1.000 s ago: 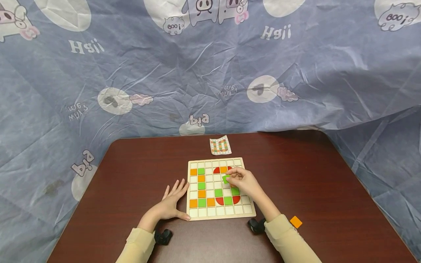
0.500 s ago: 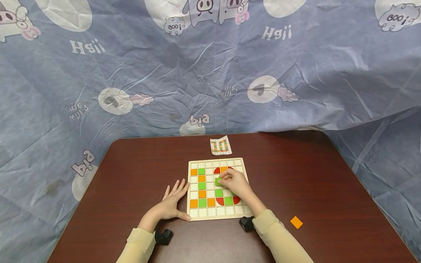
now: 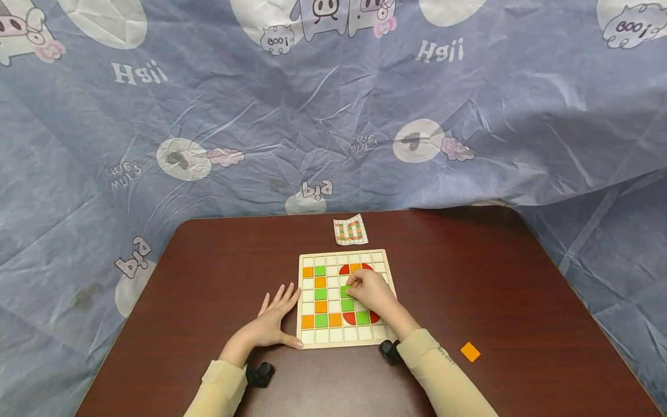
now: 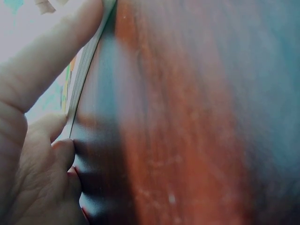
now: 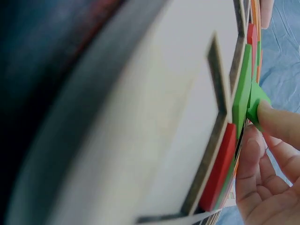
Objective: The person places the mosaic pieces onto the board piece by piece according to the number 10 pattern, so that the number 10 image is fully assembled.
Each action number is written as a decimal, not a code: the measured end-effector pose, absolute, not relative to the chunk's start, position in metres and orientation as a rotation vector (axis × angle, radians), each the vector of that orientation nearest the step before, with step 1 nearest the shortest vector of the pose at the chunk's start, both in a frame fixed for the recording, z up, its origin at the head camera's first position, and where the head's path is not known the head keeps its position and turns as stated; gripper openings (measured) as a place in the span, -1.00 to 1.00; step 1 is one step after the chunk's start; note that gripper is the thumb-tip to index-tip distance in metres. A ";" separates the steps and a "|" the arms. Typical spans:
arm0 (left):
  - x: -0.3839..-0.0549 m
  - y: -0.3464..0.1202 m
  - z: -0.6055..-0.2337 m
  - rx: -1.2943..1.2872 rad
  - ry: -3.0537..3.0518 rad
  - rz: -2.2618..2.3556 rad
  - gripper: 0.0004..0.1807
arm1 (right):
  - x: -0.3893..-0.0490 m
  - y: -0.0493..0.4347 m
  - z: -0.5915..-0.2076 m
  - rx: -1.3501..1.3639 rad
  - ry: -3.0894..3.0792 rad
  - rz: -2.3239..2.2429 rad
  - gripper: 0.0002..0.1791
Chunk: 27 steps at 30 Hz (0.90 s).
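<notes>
A wooden grid board [image 3: 315,345] lies on the table, with orange, green and red tiles set in some of its squares. My right hand [image 3: 372,292] is over the board's right half and pinches a green square tile [image 3: 345,292] between thumb and finger. In the right wrist view that green tile [image 5: 257,101] is tilted at the fingertips, close to other green and red tiles. My left hand [image 3: 263,325] rests along the board's left edge, fingers spread and thumb at the near corner. In the left wrist view, this hand [image 4: 33,154] touches the board's side.
A small paper card [image 3: 351,230] with a printed coloured grid lies beyond the board. One loose orange tile [image 3: 470,351] is on the dark brown table [image 3: 234,260] to the right. A patterned blue-grey cloth [image 3: 281,116] hangs behind the table.
My right hand has moved left across the board with the green tile, then down a little onto a square above another green tile. My left hand has stayed in place.
</notes>
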<state>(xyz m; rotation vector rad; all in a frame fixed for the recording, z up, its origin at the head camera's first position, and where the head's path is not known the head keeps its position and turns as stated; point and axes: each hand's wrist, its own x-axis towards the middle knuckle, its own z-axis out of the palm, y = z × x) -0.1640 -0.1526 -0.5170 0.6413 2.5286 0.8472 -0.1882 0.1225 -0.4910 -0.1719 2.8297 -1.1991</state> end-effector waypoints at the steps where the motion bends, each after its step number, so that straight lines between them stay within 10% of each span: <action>1: -0.164 -0.152 -0.517 0.641 2.528 0.849 0.33 | -0.188 0.122 -0.491 -0.194 2.842 -1.186 -0.89; 27: -0.160 -0.149 -0.513 0.645 2.563 0.837 0.37 | -0.181 0.126 -0.486 -0.178 2.922 -1.106 -0.95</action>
